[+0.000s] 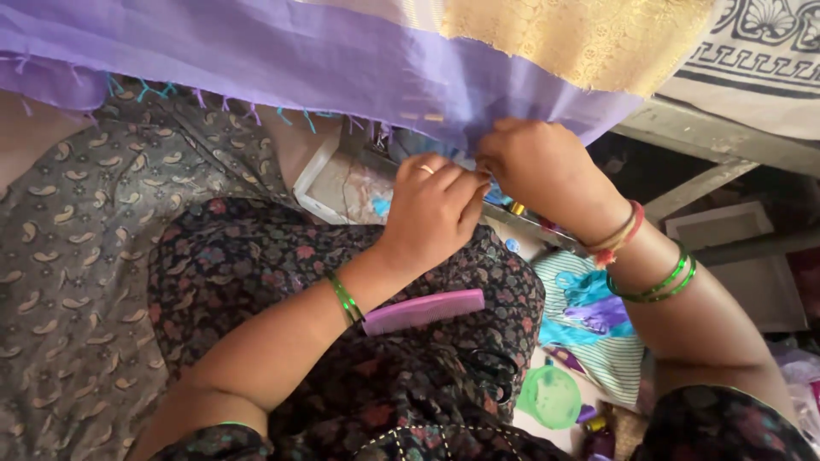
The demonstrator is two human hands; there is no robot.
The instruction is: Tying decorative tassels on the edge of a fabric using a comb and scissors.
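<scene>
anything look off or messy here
Nothing looks damaged. The pink comb lies loose on the lap beside the left hand, black scissors near it. Both hands, the right hand too, pinch the lilac cloth at its fringed edge.

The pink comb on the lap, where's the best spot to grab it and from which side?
Judging by its pose, grip the pink comb at its right end, coming from above. It lies flat across the floral-print lap, and its left end sits tucked against the left forearm by the green bangles, so that end is blocked. Pinch across the long edges near the free end.
</scene>
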